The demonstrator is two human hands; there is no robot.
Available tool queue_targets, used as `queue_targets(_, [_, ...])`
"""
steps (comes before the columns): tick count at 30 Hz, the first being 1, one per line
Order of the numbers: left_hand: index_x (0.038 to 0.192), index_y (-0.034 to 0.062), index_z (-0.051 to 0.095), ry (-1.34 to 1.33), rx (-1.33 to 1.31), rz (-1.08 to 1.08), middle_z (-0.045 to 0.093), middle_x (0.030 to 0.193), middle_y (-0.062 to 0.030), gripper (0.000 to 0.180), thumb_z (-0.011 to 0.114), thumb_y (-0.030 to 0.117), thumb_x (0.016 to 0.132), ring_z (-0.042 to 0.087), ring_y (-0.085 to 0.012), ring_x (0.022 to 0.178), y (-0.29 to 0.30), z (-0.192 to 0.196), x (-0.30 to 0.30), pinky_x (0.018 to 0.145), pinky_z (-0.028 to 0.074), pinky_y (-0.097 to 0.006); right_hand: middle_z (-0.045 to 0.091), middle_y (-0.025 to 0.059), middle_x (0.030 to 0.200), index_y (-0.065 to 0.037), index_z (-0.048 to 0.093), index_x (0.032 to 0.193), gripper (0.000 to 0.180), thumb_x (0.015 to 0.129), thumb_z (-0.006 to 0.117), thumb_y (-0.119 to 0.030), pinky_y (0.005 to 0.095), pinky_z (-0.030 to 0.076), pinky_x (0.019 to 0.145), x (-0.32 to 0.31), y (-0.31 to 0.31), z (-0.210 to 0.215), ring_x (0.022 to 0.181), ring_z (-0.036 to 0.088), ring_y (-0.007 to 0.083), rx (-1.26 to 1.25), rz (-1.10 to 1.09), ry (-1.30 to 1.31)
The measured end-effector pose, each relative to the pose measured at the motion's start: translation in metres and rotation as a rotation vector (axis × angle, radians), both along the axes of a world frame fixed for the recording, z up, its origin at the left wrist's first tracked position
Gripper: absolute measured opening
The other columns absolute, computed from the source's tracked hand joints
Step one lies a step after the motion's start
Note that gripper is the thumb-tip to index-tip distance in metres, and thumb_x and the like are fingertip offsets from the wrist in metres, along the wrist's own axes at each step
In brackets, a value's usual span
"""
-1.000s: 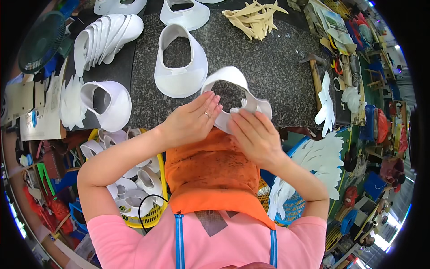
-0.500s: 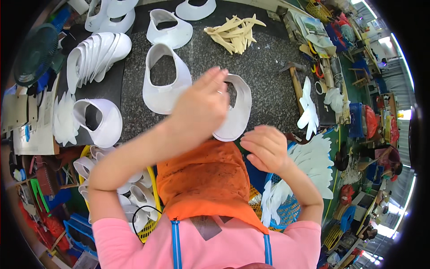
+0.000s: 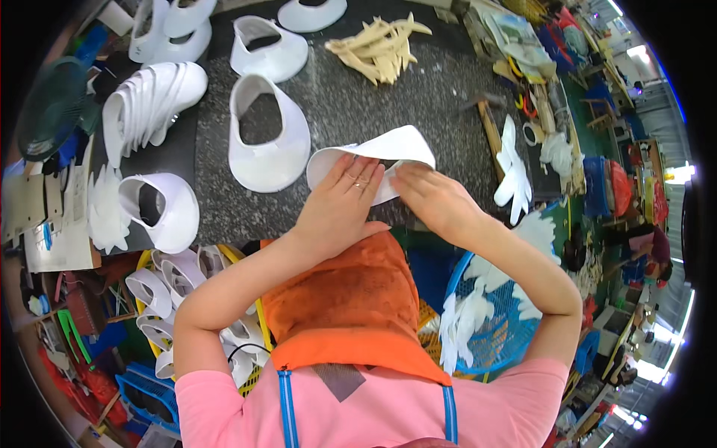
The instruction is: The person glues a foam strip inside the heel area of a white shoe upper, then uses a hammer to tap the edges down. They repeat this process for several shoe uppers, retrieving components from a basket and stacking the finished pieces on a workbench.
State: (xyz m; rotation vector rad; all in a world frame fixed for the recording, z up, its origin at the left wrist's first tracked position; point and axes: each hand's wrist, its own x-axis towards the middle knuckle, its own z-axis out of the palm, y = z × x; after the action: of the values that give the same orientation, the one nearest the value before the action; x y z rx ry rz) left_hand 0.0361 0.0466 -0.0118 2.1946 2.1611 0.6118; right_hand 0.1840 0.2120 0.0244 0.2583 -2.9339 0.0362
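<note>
Right now both hands press flat on a white folded shoe-upper piece (image 3: 377,153) that lies on the dark speckled worktable (image 3: 441,89), just past its near edge. The left hand (image 3: 340,205) lies palm down with its fingers (image 3: 358,175) stretched out and close together, covering the lower left part of the piece; a ring shows on one finger. The right hand (image 3: 437,198) rests just beside it, also flat, fingers pointing toward the left hand so that the fingertips nearly meet over the middle of the piece. Neither hand is closed around anything: both are open and bearing down on the sheet rather than pinching it. Whether the thumbs tuck under the edge cannot be told, since the palms hide them.

The piece curves up behind the fingers, so its far edge stands free and its near edge is covered by the hands. Just left of it lies a white horseshoe-shaped upper (image 3: 269,131), close but apart. Farther left sit a fanned stack of white uppers (image 3: 149,101) and a single curled upper (image 3: 160,209). A pile of tan strips (image 3: 381,48) lies at the far side of the table. Below the table edge, a yellow basket (image 3: 258,313) of white pieces is partly hidden by the left forearm, and a blue basket (image 3: 493,321) by the right.
</note>
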Motion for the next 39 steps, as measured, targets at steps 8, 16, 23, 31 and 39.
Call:
queue_targets(8, [0.114,-0.0005,0.059,0.11,0.137,0.006,0.057,0.123,-0.0114,0.05,0.07,0.028,0.075,0.051,-0.0246,0.118,-0.004,0.002,0.014,0.102,0.038,-0.041,0.057,0.0095,0.098,0.0,0.057,0.117,0.039,0.079,0.056,-0.01,0.0318,0.053,0.081,0.005,-0.008,-0.003,0.095,0.061,0.0246,0.001,-0.088,0.033])
queue_targets(16, [0.12,0.0028,0.058,0.156,0.118,-0.008,0.057,0.105,-0.0058,0.053,0.068,0.029,0.076,0.053,-0.0229,0.102,0.004,-0.002,0.015,0.089,0.041,-0.038,0.058,0.0072,0.094,-0.003,0.064,0.094,0.022,0.073,0.059,-0.009,0.0297,0.054,0.071,0.012,0.001,-0.018,0.092,0.061,0.0224,-0.229,-0.196,0.071])
queue_targets(23, [0.114,0.0041,0.062,0.322,0.119,0.0,0.059,0.113,-0.0061,0.044,0.069,0.025,0.075,0.054,-0.0229,0.105,-0.013,0.0,0.022,0.09,0.042,-0.037,0.058,0.007,0.092,0.002,0.063,0.1,0.032,0.07,0.06,-0.009,0.0311,0.054,0.075,0.016,-0.007,-0.018,0.091,0.061,0.0228,0.122,-0.033,0.214])
queue_targets(31, [0.084,0.006,0.062,-0.033,0.326,0.188,0.054,0.081,-0.006,0.023,0.075,0.011,0.066,0.054,-0.026,0.083,0.017,-0.006,0.032,0.072,0.042,-0.039,0.052,0.0034,0.079,-0.003,0.061,0.085,0.017,0.07,0.062,-0.012,0.0306,0.051,0.065,0.004,0.008,-0.018,0.078,0.058,0.0196,0.103,0.107,0.146])
queue_targets(39, [0.084,0.005,0.063,-0.056,0.313,0.221,0.057,0.086,-0.0056,0.021,0.074,0.008,0.066,0.055,-0.0251,0.086,0.008,-0.01,0.03,0.075,0.042,-0.039,0.056,0.0028,0.084,-0.007,0.058,0.081,0.01,0.073,0.061,-0.011,0.0331,0.053,0.063,-0.005,-0.002,-0.004,0.082,0.06,0.0213,-0.188,-0.153,0.035])
